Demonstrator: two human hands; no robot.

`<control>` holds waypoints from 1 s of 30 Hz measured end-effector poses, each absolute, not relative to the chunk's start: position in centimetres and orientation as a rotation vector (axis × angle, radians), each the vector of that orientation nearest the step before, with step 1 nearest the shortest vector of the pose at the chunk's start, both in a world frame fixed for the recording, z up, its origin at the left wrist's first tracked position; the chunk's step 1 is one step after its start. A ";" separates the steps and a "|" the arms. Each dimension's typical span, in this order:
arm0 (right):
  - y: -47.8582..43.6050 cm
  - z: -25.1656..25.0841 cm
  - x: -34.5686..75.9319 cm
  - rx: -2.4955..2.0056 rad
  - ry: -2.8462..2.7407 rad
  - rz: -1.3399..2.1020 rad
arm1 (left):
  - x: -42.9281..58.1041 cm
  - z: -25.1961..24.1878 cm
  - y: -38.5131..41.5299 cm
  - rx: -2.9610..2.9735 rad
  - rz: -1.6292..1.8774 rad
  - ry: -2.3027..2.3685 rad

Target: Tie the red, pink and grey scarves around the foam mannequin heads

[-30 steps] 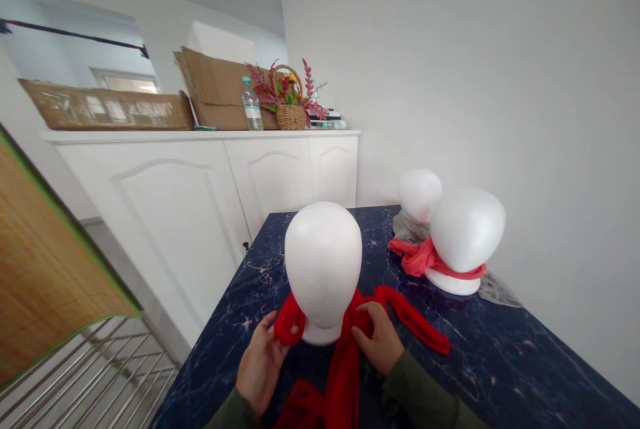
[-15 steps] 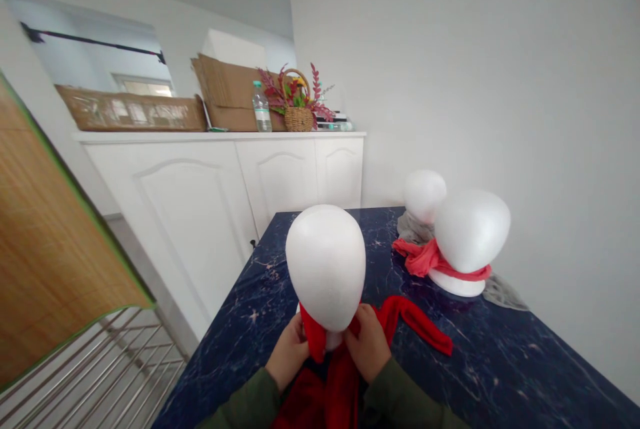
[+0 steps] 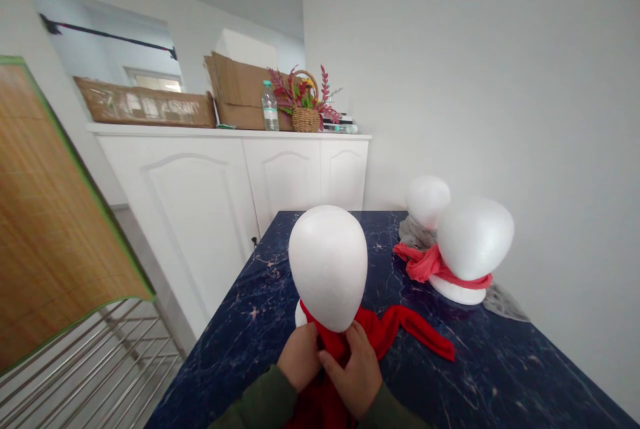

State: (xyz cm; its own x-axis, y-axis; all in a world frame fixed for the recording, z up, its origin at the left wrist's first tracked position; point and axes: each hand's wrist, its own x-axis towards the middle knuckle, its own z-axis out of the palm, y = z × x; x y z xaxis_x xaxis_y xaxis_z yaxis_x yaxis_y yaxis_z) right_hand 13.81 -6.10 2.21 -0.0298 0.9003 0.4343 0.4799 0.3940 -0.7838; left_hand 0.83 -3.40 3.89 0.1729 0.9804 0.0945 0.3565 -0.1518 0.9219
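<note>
A white foam mannequin head (image 3: 327, 266) stands near the front of the dark blue marble table (image 3: 500, 362). A red scarf (image 3: 395, 329) is wrapped round its neck, one end trailing to the right over the tabletop. My left hand (image 3: 299, 365) and my right hand (image 3: 356, 376) meet just below the head, both closed on the red scarf at the front of the neck. Dark green sleeves cover both forearms.
Further right stand a foam head (image 3: 475, 239) with a coral scarf (image 3: 423, 262) and, behind it, another foam head (image 3: 427, 199) with a grey scarf. A white cabinet (image 3: 235, 176) carries cardboard boxes, a water bottle (image 3: 270, 106) and a flower basket (image 3: 306, 109). A metal rack (image 3: 90, 369) is lower left.
My hands came in from either side of the neck and now meet at its front, bunching the red scarf there. The view drifted slightly left.
</note>
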 end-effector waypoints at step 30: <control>-6.4 2.6 14.2 -1.332 -1.756 0.555 | 1.2 1.1 -3.2 1.286 1.018 1.053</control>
